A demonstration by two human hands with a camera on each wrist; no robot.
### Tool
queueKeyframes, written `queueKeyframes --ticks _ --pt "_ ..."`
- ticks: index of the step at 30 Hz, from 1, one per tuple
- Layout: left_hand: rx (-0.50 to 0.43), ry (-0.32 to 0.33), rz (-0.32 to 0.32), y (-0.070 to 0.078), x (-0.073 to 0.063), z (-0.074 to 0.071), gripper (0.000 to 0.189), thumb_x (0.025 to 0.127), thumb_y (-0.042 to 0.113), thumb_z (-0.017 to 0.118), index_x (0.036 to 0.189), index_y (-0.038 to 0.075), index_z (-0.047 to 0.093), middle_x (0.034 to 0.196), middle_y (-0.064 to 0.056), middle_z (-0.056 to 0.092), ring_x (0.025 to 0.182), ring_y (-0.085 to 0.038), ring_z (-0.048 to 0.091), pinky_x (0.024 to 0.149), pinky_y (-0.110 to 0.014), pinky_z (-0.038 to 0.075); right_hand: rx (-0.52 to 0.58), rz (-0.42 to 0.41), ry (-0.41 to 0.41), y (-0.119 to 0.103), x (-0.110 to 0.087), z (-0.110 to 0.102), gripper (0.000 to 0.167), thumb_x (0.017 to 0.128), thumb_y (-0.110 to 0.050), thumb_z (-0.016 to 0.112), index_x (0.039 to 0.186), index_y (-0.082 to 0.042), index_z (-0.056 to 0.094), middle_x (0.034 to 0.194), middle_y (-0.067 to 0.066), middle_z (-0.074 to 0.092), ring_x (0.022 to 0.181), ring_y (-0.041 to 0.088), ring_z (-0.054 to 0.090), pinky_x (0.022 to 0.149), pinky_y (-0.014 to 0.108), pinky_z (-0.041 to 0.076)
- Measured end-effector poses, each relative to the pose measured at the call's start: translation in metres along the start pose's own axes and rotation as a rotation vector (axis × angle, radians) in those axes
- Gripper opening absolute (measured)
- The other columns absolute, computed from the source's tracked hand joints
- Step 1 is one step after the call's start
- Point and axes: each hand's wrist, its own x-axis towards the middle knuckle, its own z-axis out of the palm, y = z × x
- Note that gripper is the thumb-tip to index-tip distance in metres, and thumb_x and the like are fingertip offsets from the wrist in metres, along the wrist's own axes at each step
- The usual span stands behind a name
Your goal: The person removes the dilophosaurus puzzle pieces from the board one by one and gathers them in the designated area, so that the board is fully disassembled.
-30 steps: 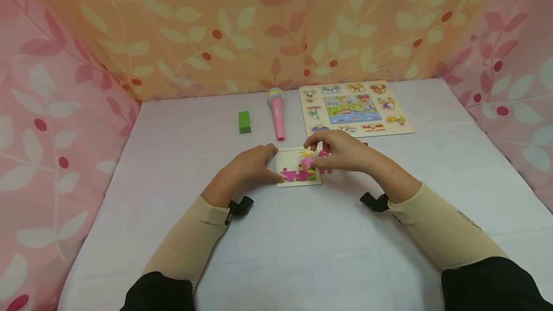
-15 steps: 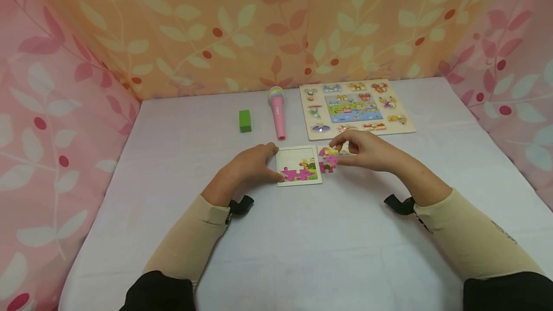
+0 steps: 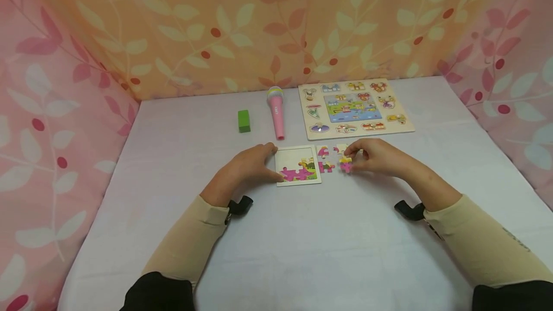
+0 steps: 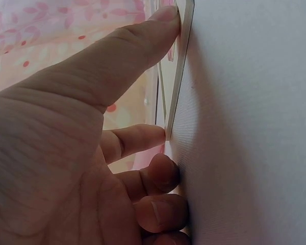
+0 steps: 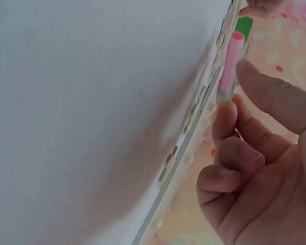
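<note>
My left hand [image 3: 246, 169] holds the small square puzzle tray [image 3: 286, 157] at its left side, thumb at the near corner and index finger at the far corner. Joined pink, yellow and green pieces [image 3: 298, 174] fill the tray's near and right part; its upper left is bare. To the right of the tray, my right hand [image 3: 378, 157] pinches a pink-and-yellow jigsaw piece [image 3: 345, 166] between thumb and fingers. Loose jigsaw pieces [image 3: 327, 167] lie between the tray and that hand, and another pale piece [image 3: 341, 149] is partly hidden behind its fingers.
Behind the tray lies a pink toy microphone [image 3: 278, 116], with a green block [image 3: 244, 121] to its left. A larger wooden knob puzzle board [image 3: 313, 131] is at the back right. Patterned cloth walls [image 3: 207, 28] stand around the white-covered table [image 3: 294, 244].
My right hand has carried the pink-and-yellow jigsaw piece from over the tray's right side out to the right, past the loose pieces. The left hand and the tray have stayed in place.
</note>
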Motion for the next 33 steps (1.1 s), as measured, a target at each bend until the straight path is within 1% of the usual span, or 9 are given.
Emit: queueKeyframes --ticks 4,9,20,25,29,33 --pt "0.007 0.0 0.014 -0.001 0.0 0.0 0.084 0.079 0.045 0.087 0.146 0.014 0.049 0.128 -0.005 0.059 0.111 -0.022 0.054 0.099 -0.045 0.048 -0.016 0.016 -0.011 0.001 0.001 0.003 0.031 0.084 -0.01 0.083 0.112 -0.002 0.073 0.105 0.006 0.071 0.087 0.023 0.054 0.078 0.038 0.044" --pt "0.006 -0.002 0.015 -0.001 0.001 0.0 0.083 0.079 0.045 0.087 0.146 0.014 0.049 0.127 -0.006 0.06 0.11 -0.022 0.054 0.098 -0.045 0.048 -0.042 0.043 -0.026 -0.001 0.004 0.002 0.029 0.084 -0.011 0.084 0.11 -0.001 0.074 0.103 0.006 0.072 0.09 0.024 0.057 0.082 0.042 0.046" --pt "0.017 0.001 0.015 -0.001 0.0 0.0 0.085 0.079 0.048 0.087 0.148 0.015 0.048 0.126 -0.005 0.059 0.11 -0.023 0.054 0.098 -0.045 0.048 -0.092 0.053 -0.044 -0.003 0.007 0.005 0.024 0.084 -0.01 0.082 0.106 -0.001 0.074 0.098 0.003 0.071 0.092 0.026 0.059 0.087 0.049 0.048" --pt "0.012 0.006 0.008 -0.001 0.0 0.001 0.087 0.079 0.049 0.087 0.149 0.015 0.048 0.126 -0.005 0.059 0.11 -0.023 0.053 0.097 -0.046 0.049 -0.106 0.055 -0.013 -0.007 0.003 0.001 0.026 0.084 -0.01 0.083 0.107 -0.002 0.075 0.101 0.005 0.071 0.094 0.027 0.058 0.088 0.047 0.047" --pt "0.011 0.006 0.003 0.0 -0.001 0.0 0.086 0.079 0.049 0.087 0.148 0.015 0.048 0.123 -0.004 0.059 0.109 -0.023 0.053 0.096 -0.045 0.049 -0.1 0.054 0.026 -0.012 -0.002 -0.007 0.026 0.087 -0.012 0.081 0.111 -0.003 0.075 0.104 0.007 0.07 0.096 0.028 0.057 0.087 0.046 0.046" --pt "0.012 0.001 -0.003 0.0 -0.001 0.0 0.086 0.079 0.049 0.087 0.148 0.015 0.048 0.12 -0.004 0.059 0.107 -0.023 0.054 0.093 -0.044 0.05 -0.111 0.031 0.063 -0.018 -0.005 -0.017 0.028 0.089 -0.013 0.079 0.115 -0.002 0.074 0.105 0.01 0.069 0.095 0.03 0.057 0.083 0.044 0.045"
